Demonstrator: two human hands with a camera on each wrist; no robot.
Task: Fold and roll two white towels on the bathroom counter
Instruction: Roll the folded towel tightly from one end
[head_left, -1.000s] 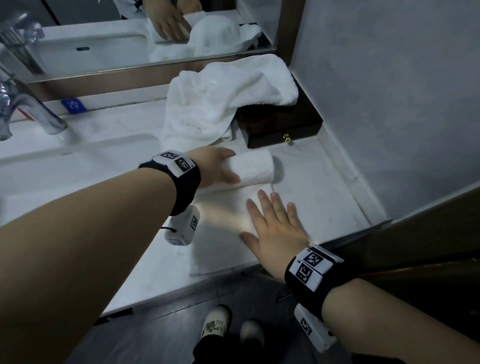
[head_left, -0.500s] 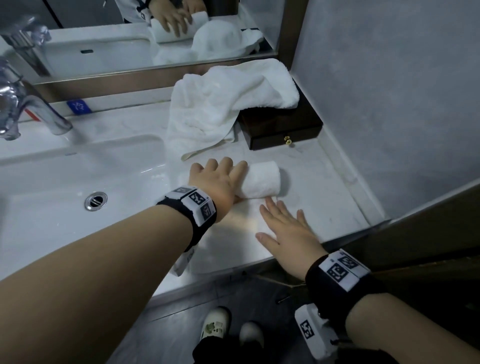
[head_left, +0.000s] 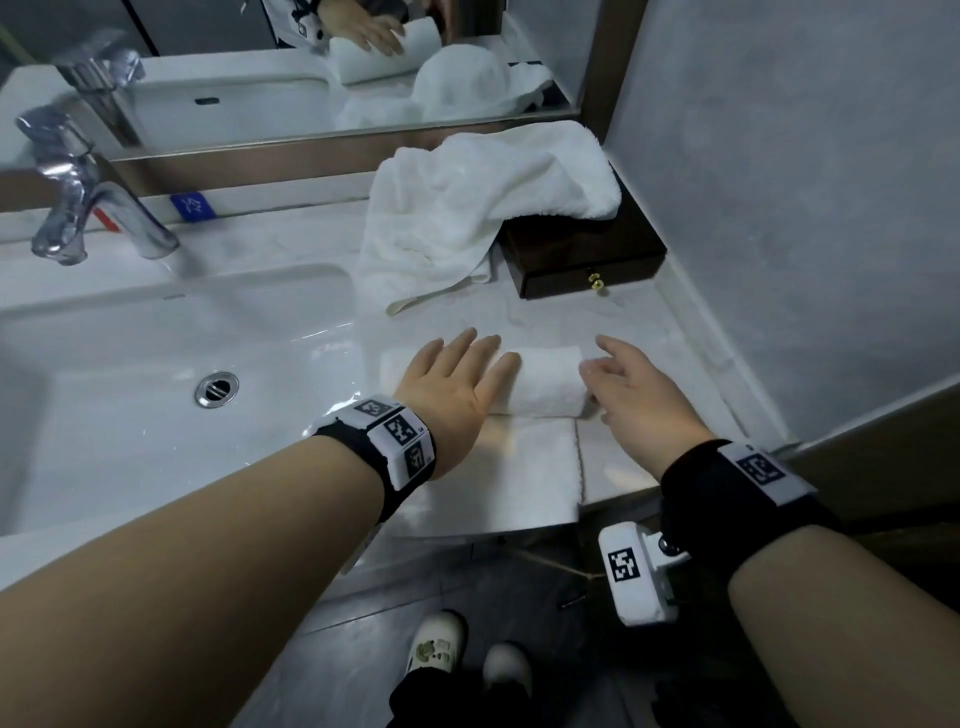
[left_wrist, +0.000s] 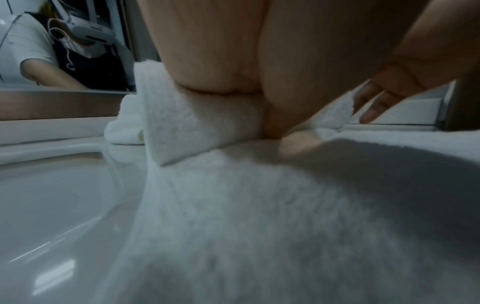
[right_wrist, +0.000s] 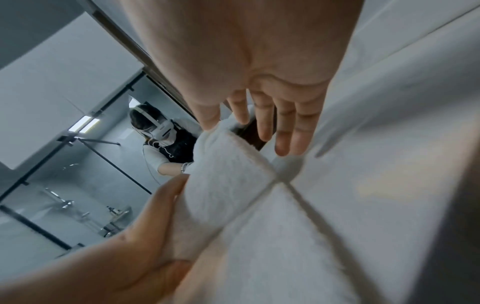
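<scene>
towel roll (head_left: 540, 382) | under left grip (head_left: 449, 387) | right grip (head_left: 631, 392) touching its end

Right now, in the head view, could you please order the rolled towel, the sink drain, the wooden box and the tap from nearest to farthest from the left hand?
1. Rolled towel: under the left hand, touching it.
2. Sink drain: to its left, in the basin.
3. Wooden box: back right, partly under the loose towel.
4. Tap: far back left.

White towels (head_left: 545, 387), white marble-veined counter (head_left: 639, 332), dark brown box (head_left: 587, 254), black-and-white patterned wristbands (head_left: 395, 441).
</scene>
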